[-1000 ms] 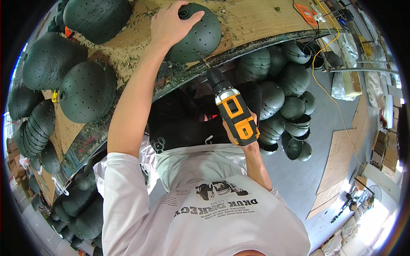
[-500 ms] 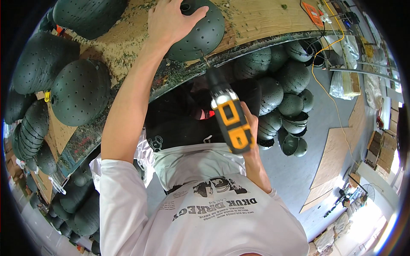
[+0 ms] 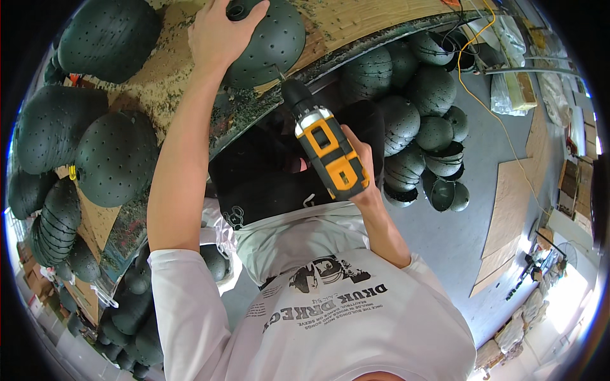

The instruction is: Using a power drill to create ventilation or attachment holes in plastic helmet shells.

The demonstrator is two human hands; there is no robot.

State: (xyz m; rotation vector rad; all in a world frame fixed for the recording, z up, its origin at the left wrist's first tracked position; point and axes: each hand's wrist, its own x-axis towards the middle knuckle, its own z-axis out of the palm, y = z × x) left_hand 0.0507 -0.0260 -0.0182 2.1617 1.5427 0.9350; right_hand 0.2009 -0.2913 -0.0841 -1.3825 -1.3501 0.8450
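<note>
A dark green, domed plastic bowl [image 3: 270, 47] with small round holes lies upside down on the bench. My left hand [image 3: 219, 35] holds it down near its top, the thumb stretched over the curve; the fingertips are hidden. My right hand [image 3: 359, 162] is wrapped around the grip of a yellow and black cordless drill [image 3: 330, 155], partly behind the drill's body. The thin bit [image 3: 280, 73] points up and away at the bowl's lower side, close to the rim. I cannot tell how deep the tip sits.
The bench [image 3: 343, 28] carries cardboard and dark shavings. More perforated bowls [image 3: 117, 159] stand on the left, some in nested stacks. Beyond the bench edge, bowls [image 3: 429, 92] pile up on the right. A yellow cord [image 3: 480, 95] trails across the floor near cardboard sheets [image 3: 502, 222].
My view has shifted, so the bowl, left hand and drill appear farther left and a little higher. The drill stays pointed at the bowl's lower side. Both hands keep their hold.
</note>
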